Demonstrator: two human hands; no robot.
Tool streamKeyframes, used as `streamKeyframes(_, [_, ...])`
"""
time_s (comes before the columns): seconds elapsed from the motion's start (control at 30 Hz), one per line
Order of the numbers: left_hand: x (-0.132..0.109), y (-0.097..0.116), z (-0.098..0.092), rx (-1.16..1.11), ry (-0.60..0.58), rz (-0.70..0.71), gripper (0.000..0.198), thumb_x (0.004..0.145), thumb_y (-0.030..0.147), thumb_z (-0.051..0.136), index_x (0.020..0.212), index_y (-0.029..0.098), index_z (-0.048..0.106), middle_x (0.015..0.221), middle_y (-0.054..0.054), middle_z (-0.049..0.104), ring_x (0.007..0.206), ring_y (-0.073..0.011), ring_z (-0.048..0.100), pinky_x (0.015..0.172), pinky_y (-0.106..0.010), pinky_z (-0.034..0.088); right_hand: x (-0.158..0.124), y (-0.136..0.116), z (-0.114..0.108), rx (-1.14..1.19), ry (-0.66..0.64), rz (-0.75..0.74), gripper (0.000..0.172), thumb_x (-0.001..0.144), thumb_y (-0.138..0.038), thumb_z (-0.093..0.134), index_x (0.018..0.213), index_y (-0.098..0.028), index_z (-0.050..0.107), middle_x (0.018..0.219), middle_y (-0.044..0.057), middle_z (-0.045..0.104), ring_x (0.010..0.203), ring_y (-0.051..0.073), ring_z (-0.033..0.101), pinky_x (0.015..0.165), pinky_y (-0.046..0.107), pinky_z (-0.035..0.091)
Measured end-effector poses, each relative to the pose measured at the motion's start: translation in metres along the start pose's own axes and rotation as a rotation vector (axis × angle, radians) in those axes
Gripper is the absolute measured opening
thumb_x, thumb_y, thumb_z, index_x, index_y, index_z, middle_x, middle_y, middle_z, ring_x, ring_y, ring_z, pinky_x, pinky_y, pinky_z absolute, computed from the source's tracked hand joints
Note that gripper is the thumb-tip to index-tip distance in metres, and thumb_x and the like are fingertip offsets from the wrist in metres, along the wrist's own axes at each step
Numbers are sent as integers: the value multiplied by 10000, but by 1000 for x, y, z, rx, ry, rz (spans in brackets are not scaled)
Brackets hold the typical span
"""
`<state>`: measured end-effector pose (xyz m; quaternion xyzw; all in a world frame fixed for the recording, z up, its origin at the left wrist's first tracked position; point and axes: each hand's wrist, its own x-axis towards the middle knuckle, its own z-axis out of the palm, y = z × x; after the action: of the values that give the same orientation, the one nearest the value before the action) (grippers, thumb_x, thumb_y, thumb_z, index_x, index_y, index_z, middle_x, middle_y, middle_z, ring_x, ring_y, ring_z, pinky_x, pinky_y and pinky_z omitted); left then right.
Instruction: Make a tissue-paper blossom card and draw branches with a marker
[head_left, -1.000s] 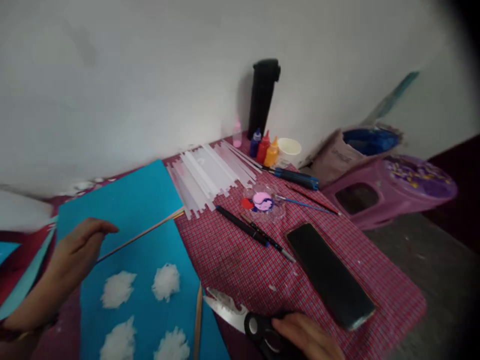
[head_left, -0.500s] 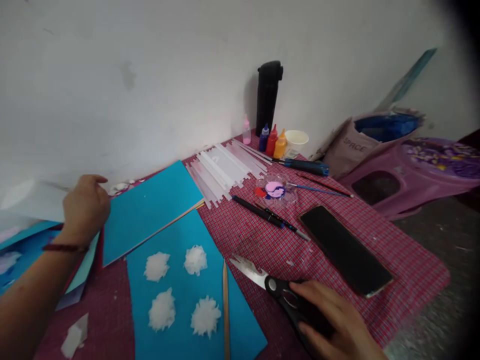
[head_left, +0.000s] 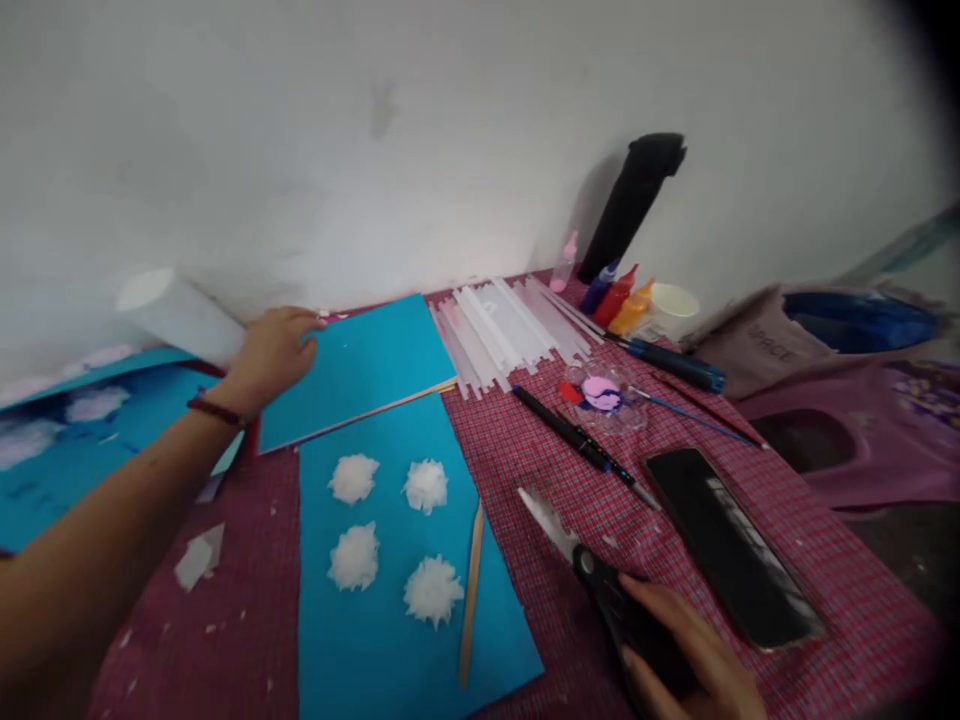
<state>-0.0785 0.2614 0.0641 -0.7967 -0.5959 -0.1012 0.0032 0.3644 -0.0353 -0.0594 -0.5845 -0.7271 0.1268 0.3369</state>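
My left hand [head_left: 276, 352] hovers by the far left corner of a blue board [head_left: 367, 350], next to a white paper roll [head_left: 187, 315]. Its fingers are loosely apart, with nothing visible in them. At the lower right, my right hand [head_left: 694, 640] grips the black handles of a pair of scissors [head_left: 581, 560], whose blades are together and point up and left. Between the hands lies a blue sheet [head_left: 390, 660]. Several ruffled white paper puffs [head_left: 433, 590] sit on it, and a flat wooden stick [head_left: 471, 600] lies along its right side.
White strips [head_left: 495, 330] lie at the back. Paint bottles [head_left: 616, 297], a white cup [head_left: 670, 308] and a black flask [head_left: 630, 200] stand behind. Pens [head_left: 559, 428], a paint palette [head_left: 604, 400] and a phone [head_left: 731, 545] are to the right. A painted blue sheet [head_left: 112, 470] is at left.
The view has turned left, so most things appear further right. My left hand remains near the roll and the blue board's corner. My right hand keeps its hold on the scissors.
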Motion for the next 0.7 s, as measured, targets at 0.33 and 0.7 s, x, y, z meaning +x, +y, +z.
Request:
streamKeyframes(0.33, [-232,85,21,-145,173,208,370,1014,446,394,913,205,656,891,-31,727,802,-155,703,729,-232,577,20,-11,4,-72,27,28,325,915,-263,570,1234,-202,574,1117,99,686,1000,241,683,877,389,561])
streamKeyframes(0.7, [-323,147,65,-146,272,257,310,1005,420,414,1037,241,665,1065,-50,732,940,-171,719,777,-258,621,65,-59,24,-187,-100,24,280,891,-153,569,1154,-158,662,1136,135,640,1080,284,578,989,474,453])
